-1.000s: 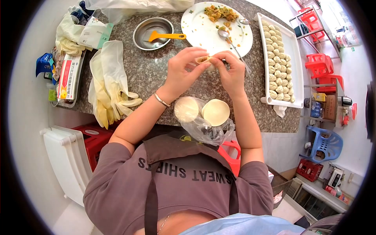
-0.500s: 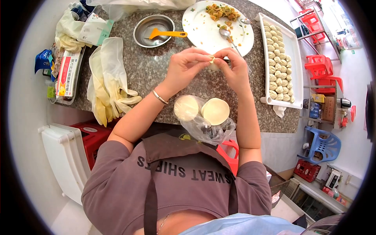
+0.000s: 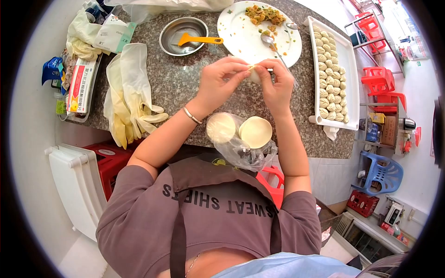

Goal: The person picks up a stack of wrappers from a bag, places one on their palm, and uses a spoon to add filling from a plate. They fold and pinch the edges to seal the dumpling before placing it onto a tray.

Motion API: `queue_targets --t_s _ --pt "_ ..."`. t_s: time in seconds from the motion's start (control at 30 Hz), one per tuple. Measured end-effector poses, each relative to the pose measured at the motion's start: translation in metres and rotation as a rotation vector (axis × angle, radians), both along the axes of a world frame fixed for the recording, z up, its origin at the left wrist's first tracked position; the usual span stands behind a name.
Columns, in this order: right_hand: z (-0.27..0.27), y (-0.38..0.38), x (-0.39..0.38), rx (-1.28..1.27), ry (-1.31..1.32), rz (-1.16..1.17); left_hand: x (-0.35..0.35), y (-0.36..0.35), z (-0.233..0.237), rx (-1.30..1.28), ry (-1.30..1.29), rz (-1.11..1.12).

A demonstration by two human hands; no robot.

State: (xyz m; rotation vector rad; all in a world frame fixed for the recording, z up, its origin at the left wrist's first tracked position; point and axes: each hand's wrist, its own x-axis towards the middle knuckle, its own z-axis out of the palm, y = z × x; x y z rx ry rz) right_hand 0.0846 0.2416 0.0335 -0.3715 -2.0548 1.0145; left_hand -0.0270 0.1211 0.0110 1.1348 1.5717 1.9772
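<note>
Between my two hands is a pale dumpling (image 3: 254,76), its upper edge pinched by the fingertips and part of it hidden. My left hand (image 3: 219,82), with a bangle at the wrist, closes thumb and fingers on its left side. From the other side my right hand (image 3: 276,87) pinches the same dumpling. Two stacks of round dough wrappers (image 3: 255,132) lie in a clear plastic bag near the table's front edge. Beyond my hands, a white plate (image 3: 232,34) carries chopped filling (image 3: 265,16) and a metal spoon (image 3: 268,39).
On the right, a white tray (image 3: 351,92) holds rows of pleated dumplings (image 3: 331,74). A steel bowl (image 3: 168,34) with an orange scraper (image 3: 204,40) stands at the back. Disposable gloves (image 3: 134,88) and a red-and-white box (image 3: 79,88) lie left. Red stools (image 3: 378,79) stand beyond the table.
My fingers have shifted slightly along the dumpling's edge, and more of its pale body shows below them. Both hands keep hold of it; the other things stay where they were.
</note>
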Motion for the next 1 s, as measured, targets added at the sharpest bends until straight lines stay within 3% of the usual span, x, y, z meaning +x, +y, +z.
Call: queue_targets --t_s 0.07,0.1,0.13,0.43,0.63,0.77,0.83,1.0 --pt "-0.006 0.002 0.0 -0.074 0.005 -0.01 -0.001 0.001 -0.001 -0.032 0.075 -0.008" --pt "-0.007 0.003 0.0 -0.149 0.009 -0.016 -0.001 0.002 -0.004 -0.022 -0.014 -0.014" --pt "-0.007 0.004 0.001 -0.147 0.008 -0.013 -0.001 0.002 -0.007 -0.012 -0.103 -0.017" --pt "0.008 0.008 0.003 -0.093 -0.148 0.139 -0.001 0.0 -0.007 0.034 -0.083 -0.051" --pt "0.002 -0.001 0.0 -0.033 -0.056 0.075 0.002 0.001 -0.009 0.031 -0.29 -0.057" --pt "-0.004 0.001 -0.001 0.052 -0.065 0.008 -0.002 0.001 -0.008 -0.019 -0.216 -0.094" --pt "-0.002 0.001 0.0 0.046 -0.066 -0.041 -0.002 0.001 -0.005 -0.075 -0.425 -0.144" --pt "0.002 0.008 0.004 -0.209 -0.172 0.139 -0.003 0.001 -0.01 -0.017 -0.35 -0.174"
